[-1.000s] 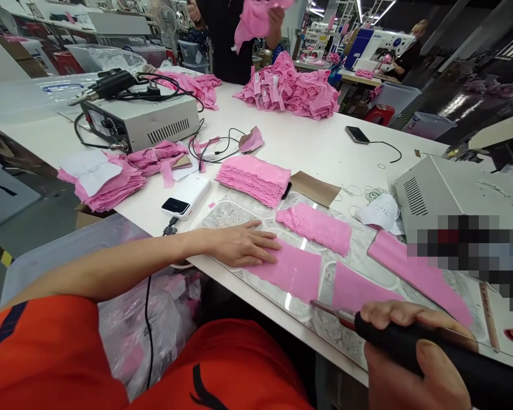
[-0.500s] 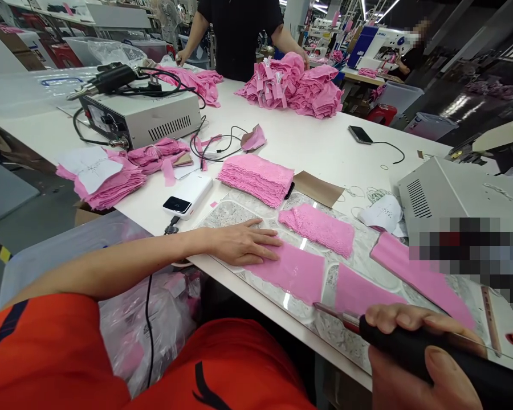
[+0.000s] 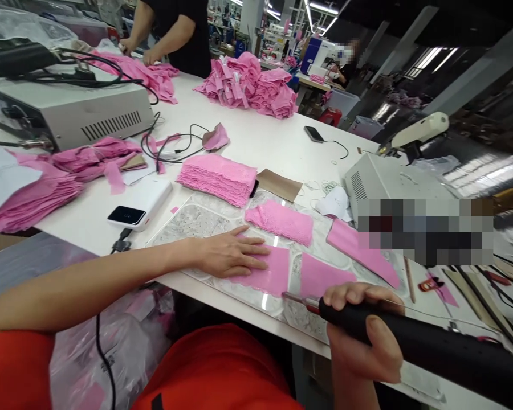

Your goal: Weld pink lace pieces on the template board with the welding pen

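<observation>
My left hand point(image 3: 228, 254) lies flat with fingers spread on a pink fabric piece point(image 3: 276, 270), pressing it to the grey marbled board point(image 3: 175, 222). In my right hand point(image 3: 363, 336) is a black handheld tool point(image 3: 431, 341), its thin metal tip at the lower right corner of that piece. Just right of the tip lies a second pink piece point(image 3: 322, 273), partly behind the hand and tool. Above them sit a lacy pink piece point(image 3: 282, 221) and a thick stack of pink pieces point(image 3: 218, 177).
A grey box with vents point(image 3: 89, 108) and cables stands at the left, near a white power bank point(image 3: 141, 205). Pink fabric heaps point(image 3: 248, 85) lie at the back, where a person in black point(image 3: 188, 34) handles fabric. Another grey machine point(image 3: 376, 176) stands at the right.
The view has turned to the right, so things appear shifted left. Both hands keep their places against the fabric. The person in black has brought both hands together on the fabric.
</observation>
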`<state>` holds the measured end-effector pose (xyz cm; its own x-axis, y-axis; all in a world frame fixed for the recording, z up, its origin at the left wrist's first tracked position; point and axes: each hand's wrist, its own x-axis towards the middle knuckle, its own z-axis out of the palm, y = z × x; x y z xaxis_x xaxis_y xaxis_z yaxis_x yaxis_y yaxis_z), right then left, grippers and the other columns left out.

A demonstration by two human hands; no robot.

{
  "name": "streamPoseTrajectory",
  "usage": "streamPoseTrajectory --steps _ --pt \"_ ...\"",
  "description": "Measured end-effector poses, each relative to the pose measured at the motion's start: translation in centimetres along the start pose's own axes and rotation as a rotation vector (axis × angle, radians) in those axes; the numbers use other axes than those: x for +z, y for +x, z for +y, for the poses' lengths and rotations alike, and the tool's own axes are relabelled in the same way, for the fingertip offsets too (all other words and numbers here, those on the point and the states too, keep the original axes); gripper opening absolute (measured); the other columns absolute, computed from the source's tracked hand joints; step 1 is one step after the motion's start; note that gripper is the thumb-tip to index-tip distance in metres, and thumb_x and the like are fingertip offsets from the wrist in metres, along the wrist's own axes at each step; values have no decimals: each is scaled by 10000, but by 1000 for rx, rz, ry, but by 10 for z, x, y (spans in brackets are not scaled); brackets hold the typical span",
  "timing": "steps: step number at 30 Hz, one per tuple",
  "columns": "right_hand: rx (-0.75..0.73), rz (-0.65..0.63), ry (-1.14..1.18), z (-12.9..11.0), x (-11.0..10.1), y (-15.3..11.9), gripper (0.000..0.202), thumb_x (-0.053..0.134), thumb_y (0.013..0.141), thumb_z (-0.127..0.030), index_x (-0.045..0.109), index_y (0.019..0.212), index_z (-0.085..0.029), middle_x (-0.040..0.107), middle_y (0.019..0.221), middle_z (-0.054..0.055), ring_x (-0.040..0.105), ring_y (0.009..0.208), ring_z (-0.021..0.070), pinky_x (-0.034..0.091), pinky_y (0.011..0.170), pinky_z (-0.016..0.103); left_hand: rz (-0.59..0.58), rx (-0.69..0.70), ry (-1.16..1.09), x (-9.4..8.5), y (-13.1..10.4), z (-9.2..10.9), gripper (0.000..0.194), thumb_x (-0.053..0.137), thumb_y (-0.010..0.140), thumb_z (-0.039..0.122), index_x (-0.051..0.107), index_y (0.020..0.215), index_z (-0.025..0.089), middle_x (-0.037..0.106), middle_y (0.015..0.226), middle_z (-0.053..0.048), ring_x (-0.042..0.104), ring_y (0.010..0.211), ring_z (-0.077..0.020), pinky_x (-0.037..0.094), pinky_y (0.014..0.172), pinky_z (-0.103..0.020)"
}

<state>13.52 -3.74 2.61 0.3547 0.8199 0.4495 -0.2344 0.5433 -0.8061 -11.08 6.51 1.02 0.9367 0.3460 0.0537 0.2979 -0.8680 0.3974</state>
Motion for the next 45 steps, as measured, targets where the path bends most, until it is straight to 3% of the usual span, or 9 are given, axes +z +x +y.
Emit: streamPoseTrajectory --steps 12,20,23,26,31,38,45 --pt "-7 18 3 0 0 0 178 545 717 -247 587 884 -202 519 688 -21 508 525 113 446 475 286 49 22 -16 1 2 -4 391 502 955 287 538 1343 299 439 1473 -64 352 1400 -269 42 1185 -534" --pt "28 78 -17 -6 -3 7 219 524 581 -231 584 789 -197 478 622 -34 464 478 123 403 436 293 104 -100 -27 -8 -38 -6 409 525 941 320 546 1338 225 395 1498 -113 294 1427 -292 106 1175 -564" --pt "45 73 15 -1 8 6 243 505 559 -234 580 787 -204 466 623 -34 447 473 124 390 431 298 129 -158 -55 -10 -59 -5 368 523 942 309 585 1296 231 416 1486 -109 300 1425 -294 174 1167 -556" --pt "80 39 64 8 29 1 260 501 575 -230 584 821 -211 469 646 -34 456 489 125 409 453 310 124 -199 -72 -11 -76 -5 336 465 947 199 630 1238 230 442 1471 -90 296 1429 -270 209 1170 -516" --pt "83 -73 109 22 70 -8 212 511 633 -238 575 833 -206 498 638 -35 475 488 125 417 464 309 142 -210 -88 -5 -97 -6 507 370 863 3 645 1223 230 465 1458 -55 280 1437 -227 218 1180 -472" --pt "101 -208 189 41 112 -19 176 529 720 -211 567 891 -205 528 707 -35 520 544 121 455 524 323 138 -216 -67 4 -103 -7 617 370 796 -54 614 1264 264 443 1474 -24 259 1446 -218 211 1176 -481" --pt "93 -245 188 48 125 -25 162 533 736 -209 567 894 -201 528 722 -36 522 563 114 461 529 311 154 -175 -34 8 -102 -11 608 430 762 -49 626 1253 250 441 1474 -37 252 1447 -255 229 1164 -502"
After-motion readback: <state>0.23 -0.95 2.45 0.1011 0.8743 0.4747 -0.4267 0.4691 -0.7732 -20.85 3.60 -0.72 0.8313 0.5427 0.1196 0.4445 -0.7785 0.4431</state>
